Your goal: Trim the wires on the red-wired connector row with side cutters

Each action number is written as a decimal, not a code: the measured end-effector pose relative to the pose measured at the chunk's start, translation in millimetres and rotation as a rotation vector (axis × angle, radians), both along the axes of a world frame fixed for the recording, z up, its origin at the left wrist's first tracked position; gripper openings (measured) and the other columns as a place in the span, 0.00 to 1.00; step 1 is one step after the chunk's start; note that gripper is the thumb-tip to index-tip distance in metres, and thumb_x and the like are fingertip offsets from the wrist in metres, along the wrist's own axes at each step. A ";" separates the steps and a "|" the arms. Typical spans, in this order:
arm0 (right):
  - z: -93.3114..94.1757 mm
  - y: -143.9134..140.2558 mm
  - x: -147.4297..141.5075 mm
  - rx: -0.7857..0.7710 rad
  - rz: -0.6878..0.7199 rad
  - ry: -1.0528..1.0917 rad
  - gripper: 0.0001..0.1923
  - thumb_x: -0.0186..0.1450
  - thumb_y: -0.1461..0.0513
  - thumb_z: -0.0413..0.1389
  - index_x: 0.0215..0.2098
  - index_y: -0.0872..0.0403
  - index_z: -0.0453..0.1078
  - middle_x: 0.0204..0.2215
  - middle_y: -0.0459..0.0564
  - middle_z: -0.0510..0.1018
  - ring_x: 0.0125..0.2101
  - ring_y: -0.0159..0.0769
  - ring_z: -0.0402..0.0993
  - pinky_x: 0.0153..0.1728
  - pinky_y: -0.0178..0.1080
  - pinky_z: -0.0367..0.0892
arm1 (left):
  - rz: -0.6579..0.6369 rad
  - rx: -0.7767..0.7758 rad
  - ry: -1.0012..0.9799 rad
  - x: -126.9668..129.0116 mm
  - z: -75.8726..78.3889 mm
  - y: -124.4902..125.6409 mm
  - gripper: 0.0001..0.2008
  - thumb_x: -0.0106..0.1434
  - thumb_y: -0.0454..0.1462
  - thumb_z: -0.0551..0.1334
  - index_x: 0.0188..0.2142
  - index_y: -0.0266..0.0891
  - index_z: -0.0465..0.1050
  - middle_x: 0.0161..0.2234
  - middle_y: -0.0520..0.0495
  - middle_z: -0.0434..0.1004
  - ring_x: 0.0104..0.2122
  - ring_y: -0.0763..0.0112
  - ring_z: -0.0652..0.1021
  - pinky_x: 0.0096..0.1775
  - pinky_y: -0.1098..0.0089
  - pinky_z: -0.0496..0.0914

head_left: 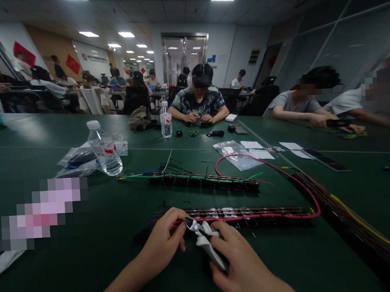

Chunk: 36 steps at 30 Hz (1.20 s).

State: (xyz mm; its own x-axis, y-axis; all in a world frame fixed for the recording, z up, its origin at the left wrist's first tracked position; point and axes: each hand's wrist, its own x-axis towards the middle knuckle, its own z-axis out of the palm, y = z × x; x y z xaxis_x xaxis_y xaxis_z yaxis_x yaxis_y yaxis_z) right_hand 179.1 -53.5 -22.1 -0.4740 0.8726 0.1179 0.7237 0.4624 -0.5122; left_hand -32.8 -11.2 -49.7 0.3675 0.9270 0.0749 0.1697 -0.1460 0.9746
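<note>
My right hand (pixel 241 252) is wrapped round white-and-grey handled cutting pliers (pixel 205 241), whose jaws point up and left. By those jaws, the fingers of my left hand (pixel 167 232) are pinched together; what lies between them is too small and dark to make out. Just beyond both hands lies a long dark strip with wires (pixel 277 211). A thick red wire (pixel 270 215) runs along it, then loops up at the right end. Farther back, a similar strip (pixel 203 178) carries a green wire (pixel 223 178).
Water bottles (pixel 107 152) (pixel 166 121) stand on the green table (pixel 99 255). At right lies a long wire bundle (pixel 349 212). A plastic bag (pixel 236 154), paper slips (pixel 262 153) and a dark flat device (pixel 326 160) lie beyond. Co-workers sit across and at right.
</note>
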 end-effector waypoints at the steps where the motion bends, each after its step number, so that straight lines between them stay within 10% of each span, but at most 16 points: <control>1: 0.5 -0.7 -0.8 -0.001 -0.003 -0.019 0.13 0.52 0.68 0.54 0.36 0.52 0.68 0.46 0.54 0.69 0.45 0.45 0.66 0.45 0.48 0.64 | 0.002 0.000 0.000 0.2 0.0 -0.1 0.08 0.69 0.37 0.53 0.39 0.38 0.70 0.42 0.47 0.68 0.22 0.78 0.74 0.26 0.73 0.70; 36: -21.2 -1.9 -3.0 0.090 -0.133 -0.095 0.13 0.53 0.71 0.54 0.36 0.53 0.70 0.48 0.55 0.72 0.46 0.48 0.67 0.48 0.51 0.65 | -0.009 0.027 -0.006 0.3 -1.1 1.0 0.08 0.69 0.38 0.53 0.38 0.38 0.69 0.42 0.47 0.68 0.22 0.80 0.73 0.27 0.73 0.70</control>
State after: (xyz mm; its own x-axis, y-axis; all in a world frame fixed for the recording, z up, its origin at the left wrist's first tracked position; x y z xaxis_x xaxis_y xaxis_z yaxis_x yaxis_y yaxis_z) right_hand 176.0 -55.4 -43.3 -0.3680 0.9163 0.1584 0.8247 0.4003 -0.3995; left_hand -32.6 -10.2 -50.8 0.3751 0.9214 0.1018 0.1626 -0.1735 0.9713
